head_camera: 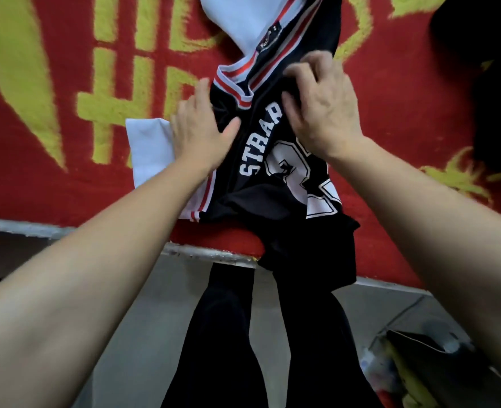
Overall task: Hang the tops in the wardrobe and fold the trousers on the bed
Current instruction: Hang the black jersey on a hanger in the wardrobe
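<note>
Task garment: a black basketball-style jersey (255,160) with white block lettering, a large white number and red-and-white striped trim lies rumpled at the centre of the frame. Its lower hem hangs over the near edge of the bed.
White parts: a white fabric sleeve (149,148) sticks out to the left of the jersey, partly under the left wrist. More white cloth runs off the top of the frame above the collar.
Left hand (196,128): it lies flat on the jersey's left shoulder with the fingers straight and pointing towards the striped collar. The thumb is spread onto the black cloth, pressing rather than gripping.
Right hand (326,110): the fingers are curled and bunch the black cloth just right of the collar, so it has hold of the jersey.
Bed cover: a red plush blanket with yellow characters (66,187) fills the upper half of the frame under the jersey.
Bed edge: a pale metal rail (208,254) runs across the middle, below the blanket.
Upper right: a dark heap of cloth (479,83) lies on the blanket, well apart from the hands. I cannot tell what it is.
Lower centre: the person's legs in black trousers (222,334) stand on a grey floor (143,334).
Lower right: an open bag with yellow contents (414,363) sits on the floor.
</note>
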The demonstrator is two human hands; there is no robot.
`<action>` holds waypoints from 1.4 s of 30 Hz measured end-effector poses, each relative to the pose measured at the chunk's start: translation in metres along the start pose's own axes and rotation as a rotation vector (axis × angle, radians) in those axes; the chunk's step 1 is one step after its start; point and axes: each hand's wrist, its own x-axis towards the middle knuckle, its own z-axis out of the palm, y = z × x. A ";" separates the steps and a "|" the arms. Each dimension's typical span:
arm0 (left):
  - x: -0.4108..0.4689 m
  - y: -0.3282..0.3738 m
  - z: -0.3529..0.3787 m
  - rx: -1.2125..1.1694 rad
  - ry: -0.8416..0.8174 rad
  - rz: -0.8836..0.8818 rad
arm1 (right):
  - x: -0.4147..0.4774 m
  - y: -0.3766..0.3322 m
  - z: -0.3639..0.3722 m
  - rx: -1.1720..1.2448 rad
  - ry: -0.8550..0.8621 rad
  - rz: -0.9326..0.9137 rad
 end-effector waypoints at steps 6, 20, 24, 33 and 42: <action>0.001 -0.002 0.002 -0.197 -0.140 -0.060 | 0.027 -0.012 0.005 -0.085 -0.220 -0.019; -0.134 -0.008 -0.107 -0.400 0.194 -0.084 | -0.034 -0.030 -0.092 -0.304 -0.309 -0.109; -0.185 0.018 -0.207 -0.405 0.495 -0.084 | -0.035 -0.069 -0.177 -0.406 -0.327 -0.273; -0.353 0.014 -0.335 -0.246 0.614 -0.231 | -0.097 -0.203 -0.306 -0.279 -0.364 -0.620; -0.555 -0.038 -0.420 -0.061 1.120 -0.291 | -0.243 -0.359 -0.338 0.113 -0.942 -0.664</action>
